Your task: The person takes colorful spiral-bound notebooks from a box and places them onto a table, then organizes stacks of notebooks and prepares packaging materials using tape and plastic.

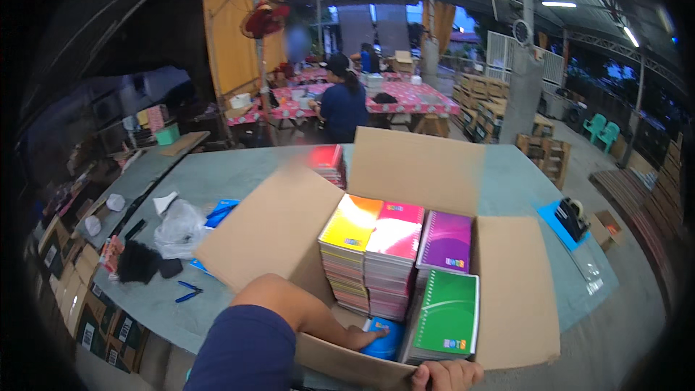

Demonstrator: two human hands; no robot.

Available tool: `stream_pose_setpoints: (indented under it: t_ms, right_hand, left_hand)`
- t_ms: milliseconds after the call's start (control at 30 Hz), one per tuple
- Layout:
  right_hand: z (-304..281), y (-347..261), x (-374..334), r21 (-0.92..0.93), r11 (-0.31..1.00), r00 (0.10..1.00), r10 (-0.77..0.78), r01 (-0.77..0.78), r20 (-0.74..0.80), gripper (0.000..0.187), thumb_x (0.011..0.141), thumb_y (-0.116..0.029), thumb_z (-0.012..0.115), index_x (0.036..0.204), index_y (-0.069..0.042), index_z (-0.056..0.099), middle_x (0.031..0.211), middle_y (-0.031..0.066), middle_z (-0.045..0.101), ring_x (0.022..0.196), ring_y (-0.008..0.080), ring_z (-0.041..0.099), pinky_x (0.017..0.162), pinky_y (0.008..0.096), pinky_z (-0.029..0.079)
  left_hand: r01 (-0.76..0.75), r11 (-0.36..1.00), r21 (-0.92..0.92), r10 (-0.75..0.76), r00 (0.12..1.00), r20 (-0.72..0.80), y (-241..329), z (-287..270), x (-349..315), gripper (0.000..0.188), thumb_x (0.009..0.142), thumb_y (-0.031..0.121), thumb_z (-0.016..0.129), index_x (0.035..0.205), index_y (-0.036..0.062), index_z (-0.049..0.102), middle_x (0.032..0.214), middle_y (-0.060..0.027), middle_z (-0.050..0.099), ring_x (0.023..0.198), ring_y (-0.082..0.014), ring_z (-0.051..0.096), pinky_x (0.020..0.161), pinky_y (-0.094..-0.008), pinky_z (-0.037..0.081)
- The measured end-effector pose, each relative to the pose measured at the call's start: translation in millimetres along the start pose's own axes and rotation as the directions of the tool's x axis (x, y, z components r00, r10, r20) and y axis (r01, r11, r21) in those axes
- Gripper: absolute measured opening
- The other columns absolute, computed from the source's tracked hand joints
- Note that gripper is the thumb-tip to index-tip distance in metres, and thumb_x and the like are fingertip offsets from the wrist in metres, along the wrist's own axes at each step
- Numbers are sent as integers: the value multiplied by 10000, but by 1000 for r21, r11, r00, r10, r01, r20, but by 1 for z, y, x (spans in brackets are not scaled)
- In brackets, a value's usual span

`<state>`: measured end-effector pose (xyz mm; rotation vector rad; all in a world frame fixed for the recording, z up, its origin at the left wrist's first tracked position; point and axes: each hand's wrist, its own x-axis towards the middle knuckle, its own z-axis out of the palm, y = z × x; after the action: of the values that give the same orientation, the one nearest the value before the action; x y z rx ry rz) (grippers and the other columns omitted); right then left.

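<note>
An open cardboard box (517,304) stands at the near side of the table, its flaps spread. Inside are tall stacks of spiral notebooks: yellow notebooks (351,223), pink notebooks (394,232), purple notebooks (444,241) and green notebooks (449,311). My left arm reaches down into the near left part of the box. There my left hand (365,336) is closed on a blue notebook (384,346), lower than the other stacks; some fingers are hidden. My right hand (447,375) has its fingers curled over the box's near rim, by the green stack.
Behind the left flap stands a stack of red notebooks (327,159). Blue pliers (189,292), a plastic bag (179,229) and black cloth (137,262) lie at the left. A tape dispenser (572,217) sits at the right edge. A person (344,105) works at a farther table.
</note>
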<state>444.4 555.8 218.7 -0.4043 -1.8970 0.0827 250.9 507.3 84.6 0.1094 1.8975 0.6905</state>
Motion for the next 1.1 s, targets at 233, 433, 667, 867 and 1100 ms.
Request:
stream_pose_setpoints:
  t_ms: [233, 433, 667, 867, 1100]
  right_hand:
    - [-8, -1, 2, 41, 996, 987, -81, 76, 136, 143, 813, -223, 609, 715, -119, 613, 672, 56, 567, 651, 228, 548, 640, 359, 399]
    - [-10, 0, 4, 24, 990, 985, -140, 138, 101, 146, 821, -199, 594, 721, -98, 622, 671, 67, 566, 612, 238, 547, 625, 365, 412]
    - [-9, 0, -4, -13, 998, 988, -58, 60, 142, 98, 835, -198, 603, 784, -120, 633, 691, 35, 585, 615, 205, 548, 627, 353, 420]
    - [-15, 11, 1, -2, 992, 965, -126, 130, 229, 105, 810, -232, 629, 749, -147, 624, 699, -2, 595, 629, 186, 552, 635, 335, 412]
    - [-19, 9, -2, -96, 989, 964, -81, 108, 252, 107, 810, -237, 636, 756, -144, 631, 701, 27, 597, 631, 211, 560, 600, 359, 437]
  left_hand:
    - [-65, 978, 199, 62, 998, 23, -13, -6, 41, 1149, 552, 806, 573, 1300, -50, 402, 1339, -215, 417, 1207, -310, 447, 970, -381, 392]
    - [-99, 980, 171, 94, 995, 38, 12, 19, -6, 1083, 568, 714, 643, 1309, -33, 386, 1307, -207, 448, 1182, -309, 466, 950, -374, 412]
    - [-114, 982, 154, 111, 993, 29, 13, 16, -13, 1081, 569, 710, 644, 1310, -33, 385, 1304, -207, 450, 1181, -310, 466, 950, -373, 412]
    - [-132, 980, 148, 129, 991, 27, 15, 16, -21, 1079, 569, 707, 645, 1310, -32, 384, 1302, -207, 451, 1181, -310, 466, 950, -373, 412]
    - [-144, 982, 125, 143, 990, 20, 15, 17, -23, 1076, 570, 702, 646, 1311, -32, 383, 1299, -208, 453, 1180, -311, 467, 951, -373, 412]
